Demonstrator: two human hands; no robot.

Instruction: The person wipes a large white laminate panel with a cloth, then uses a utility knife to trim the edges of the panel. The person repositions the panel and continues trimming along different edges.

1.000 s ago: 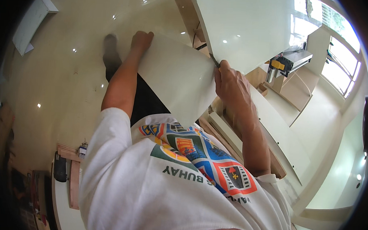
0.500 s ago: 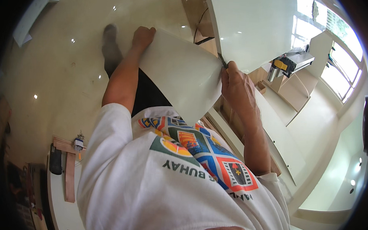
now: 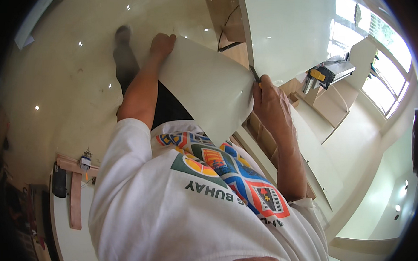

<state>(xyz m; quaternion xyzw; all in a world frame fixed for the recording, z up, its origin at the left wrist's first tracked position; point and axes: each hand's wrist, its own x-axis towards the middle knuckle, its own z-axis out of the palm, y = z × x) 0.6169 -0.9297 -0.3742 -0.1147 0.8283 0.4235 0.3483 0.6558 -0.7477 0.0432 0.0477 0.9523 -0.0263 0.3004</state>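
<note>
A thin whitish sheet (image 3: 206,80) hangs curved in front of my body, its lower corner against my shirt. My left hand (image 3: 162,45) is closed on its far left corner. In my right hand (image 3: 272,97) is a utility knife (image 3: 255,75) with a dark blade end and a bit of yellow by my fingers. The knife's tip meets the near corner of a large white panel (image 3: 290,36), right by the sheet's right edge. My fingers wrap round the knife and hide most of its handle.
A table saw-like machine with a yellow part (image 3: 317,75) stands beyond the panel at right. Wooden box frames (image 3: 259,127) lie below my right arm. At lower left, a white board (image 3: 71,243) carries wood strips (image 3: 76,204). The glossy floor (image 3: 72,93) spreads left.
My right hand and the knife have shifted slightly nearer and to the right along the panel's corner. My left hand still grips the sheet, almost unmoved.
</note>
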